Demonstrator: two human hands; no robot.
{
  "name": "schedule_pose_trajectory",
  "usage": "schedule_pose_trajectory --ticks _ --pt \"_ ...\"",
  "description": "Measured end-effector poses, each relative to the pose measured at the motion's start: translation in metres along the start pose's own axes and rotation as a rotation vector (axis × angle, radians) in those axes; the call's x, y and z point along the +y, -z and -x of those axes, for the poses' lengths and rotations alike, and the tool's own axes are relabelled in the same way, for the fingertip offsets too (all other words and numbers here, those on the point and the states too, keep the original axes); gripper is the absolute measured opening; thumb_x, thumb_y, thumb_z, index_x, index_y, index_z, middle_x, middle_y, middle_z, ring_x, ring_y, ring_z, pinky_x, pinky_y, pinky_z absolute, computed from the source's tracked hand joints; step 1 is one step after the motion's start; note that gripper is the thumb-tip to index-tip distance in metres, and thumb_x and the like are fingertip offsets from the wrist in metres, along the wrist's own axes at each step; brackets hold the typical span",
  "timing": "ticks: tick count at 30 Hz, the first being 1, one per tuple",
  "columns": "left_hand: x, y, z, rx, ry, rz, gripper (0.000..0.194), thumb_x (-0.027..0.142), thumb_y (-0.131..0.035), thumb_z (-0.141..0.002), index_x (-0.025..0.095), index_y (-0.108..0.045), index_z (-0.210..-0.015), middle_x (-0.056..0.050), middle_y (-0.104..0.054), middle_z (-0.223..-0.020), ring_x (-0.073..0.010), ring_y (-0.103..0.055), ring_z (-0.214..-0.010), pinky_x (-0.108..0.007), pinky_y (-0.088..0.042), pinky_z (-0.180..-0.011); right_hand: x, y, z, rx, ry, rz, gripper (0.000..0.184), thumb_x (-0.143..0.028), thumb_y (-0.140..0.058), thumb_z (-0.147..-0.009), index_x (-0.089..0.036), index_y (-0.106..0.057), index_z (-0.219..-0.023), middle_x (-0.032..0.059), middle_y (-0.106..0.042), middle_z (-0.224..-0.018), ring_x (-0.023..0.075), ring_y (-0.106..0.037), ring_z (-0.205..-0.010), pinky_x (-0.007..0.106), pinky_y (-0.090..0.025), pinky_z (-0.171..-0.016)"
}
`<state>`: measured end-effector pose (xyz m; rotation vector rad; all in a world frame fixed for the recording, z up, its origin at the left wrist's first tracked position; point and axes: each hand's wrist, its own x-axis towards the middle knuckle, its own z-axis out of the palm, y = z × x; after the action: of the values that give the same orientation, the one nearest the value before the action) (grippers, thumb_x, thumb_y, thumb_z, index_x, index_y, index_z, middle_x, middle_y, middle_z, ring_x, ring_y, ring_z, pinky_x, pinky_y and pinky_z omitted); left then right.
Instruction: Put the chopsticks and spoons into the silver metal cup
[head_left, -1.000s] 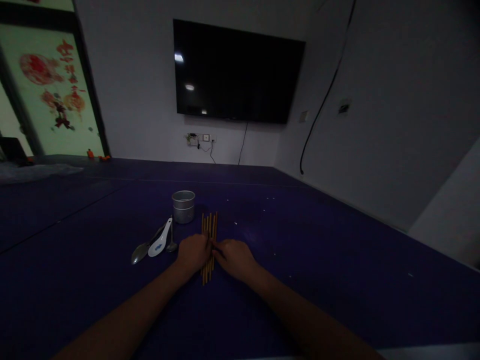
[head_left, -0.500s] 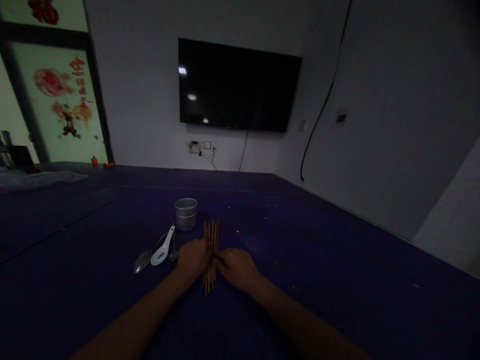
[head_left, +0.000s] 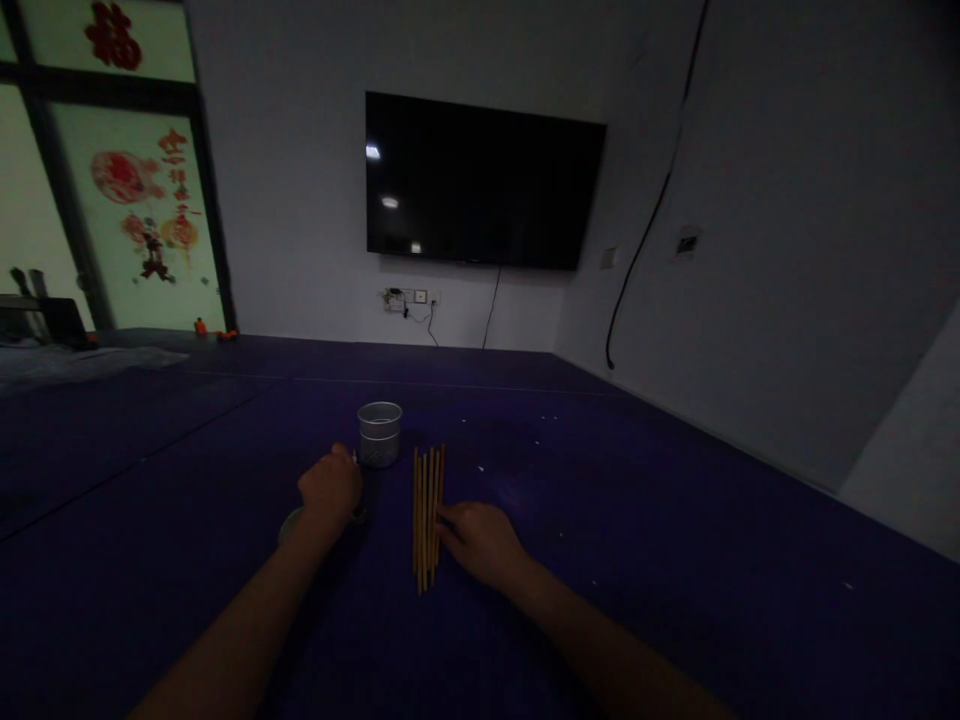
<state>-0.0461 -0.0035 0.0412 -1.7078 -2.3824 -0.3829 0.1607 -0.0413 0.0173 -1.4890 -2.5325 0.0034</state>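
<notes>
A bundle of wooden chopsticks (head_left: pixel 424 520) lies side by side on the dark blue surface, pointing away from me. My right hand (head_left: pixel 480 540) is at their right edge, thumb and fingertips closed on the outer sticks. To the left, my left hand (head_left: pixel 331 485) is closed over the group of spoons, and its fingertips are mostly hidden. Part of a spoon bowl (head_left: pixel 289 526) shows beside that wrist; the other spoons are covered by the hand. Just beyond the left hand, a silver metal cup (head_left: pixel 380 435) stands upright.
Small white scraps (head_left: pixel 481 468) dot the blue surface (head_left: pixel 637 560). A wall-mounted television (head_left: pixel 480 180) and a hanging black cable (head_left: pixel 637 250) are at the back. Clear plastic sheeting (head_left: pixel 90 362) and small orange items (head_left: pixel 225 335) lie far left, near a glass door (head_left: pixel 142 220).
My left hand has let go of the chopsticks and moved left onto the spoons. My right hand stays at the chopsticks' right edge. The view has shifted slightly.
</notes>
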Motion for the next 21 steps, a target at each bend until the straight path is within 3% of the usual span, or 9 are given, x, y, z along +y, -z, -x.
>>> schedule_pose_trajectory --ticks 5,12,21 --pt "-0.004 -0.006 -0.007 -0.105 0.0 0.02 0.033 0.022 -0.034 -0.084 0.007 -0.062 -0.094 -0.019 -0.066 -0.091 -0.0267 -0.062 -0.09 -0.032 -0.046 -0.067 0.001 -0.001 0.0 0.002 0.011 0.0 0.034 -0.035 -0.035 -0.089 -0.023 -0.058 -0.109 0.0057 -0.066 -0.096 0.0182 -0.061 -0.088 0.026 -0.04 -0.072" --pt "-0.003 -0.009 -0.008 -0.117 0.008 0.044 0.032 0.021 -0.036 -0.083 0.008 -0.064 -0.091 -0.019 -0.067 -0.088 -0.0267 -0.063 -0.088 -0.032 -0.047 -0.066 0.001 -0.001 0.001 -0.006 0.0 0.003 0.032 -0.035 -0.036 -0.089 -0.023 -0.058 -0.109 0.0059 -0.066 -0.097 0.0182 -0.06 -0.09 0.026 -0.04 -0.074" --pt "0.002 0.005 -0.001 0.039 -0.001 -0.027 0.035 0.021 -0.025 -0.088 0.006 -0.056 -0.098 -0.019 -0.065 -0.083 -0.0269 -0.063 -0.083 -0.033 -0.045 -0.064 0.0 0.002 0.002 -0.013 0.014 -0.006 0.031 -0.034 -0.035 -0.089 -0.022 -0.059 -0.105 0.0057 -0.066 -0.097 0.0177 -0.06 -0.09 0.025 -0.039 -0.074"
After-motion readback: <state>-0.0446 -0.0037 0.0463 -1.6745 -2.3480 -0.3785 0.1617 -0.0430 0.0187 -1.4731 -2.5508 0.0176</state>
